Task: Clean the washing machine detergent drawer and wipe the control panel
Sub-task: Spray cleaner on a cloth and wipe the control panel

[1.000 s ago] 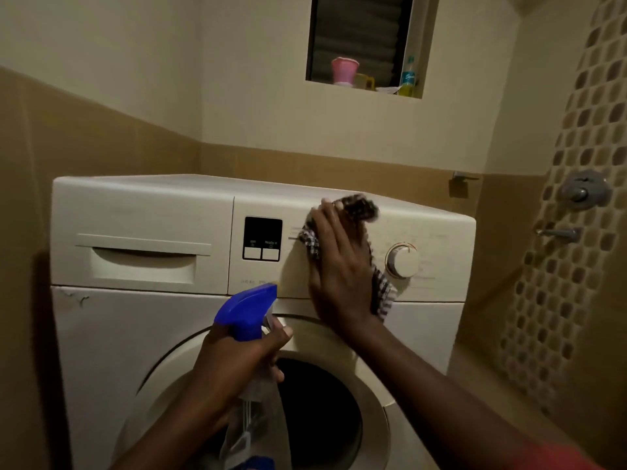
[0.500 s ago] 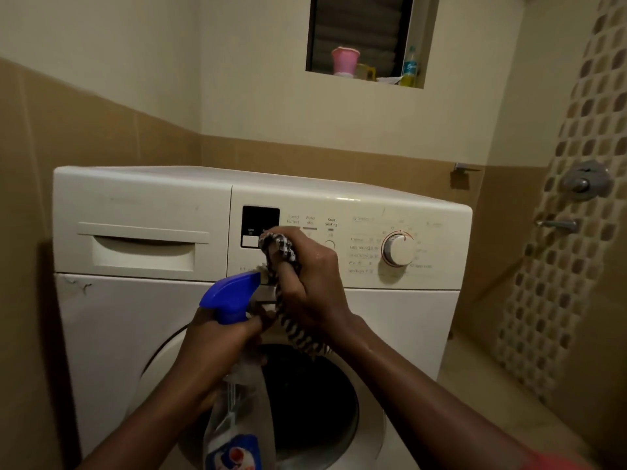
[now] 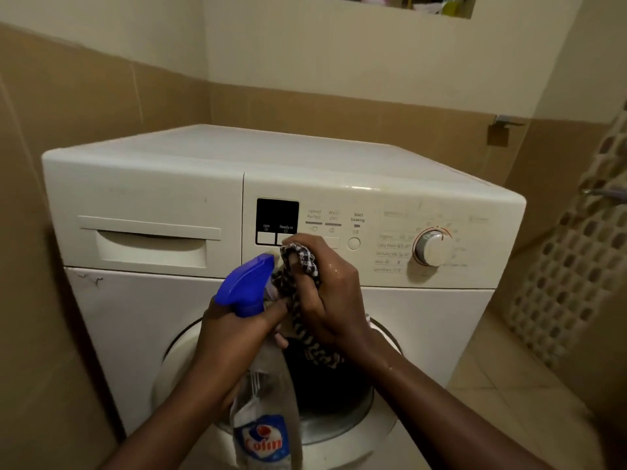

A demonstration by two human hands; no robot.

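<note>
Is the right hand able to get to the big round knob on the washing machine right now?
Probably yes. The right hand is at the control panel, and nothing stands between it and the knob further right. It is gripping the checked cloth, though, so it would touch the knob with cloth bunched in its fingers.

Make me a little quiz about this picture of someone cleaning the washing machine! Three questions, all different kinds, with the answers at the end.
1. True or false: the detergent drawer is pulled out.
2. Which hand holds the spray bottle? A) left hand B) right hand C) neither
3. Fill the gap: the nozzle of the bottle points at the checked ____ bunched in the right hand.

Key:
1. False. The drawer sits shut, flush with the front of the machine.
2. A. The left hand grips the bottle's neck below the blue trigger head.
3. Cloth. It is held just in front of the control panel, left of the round dial.
</note>
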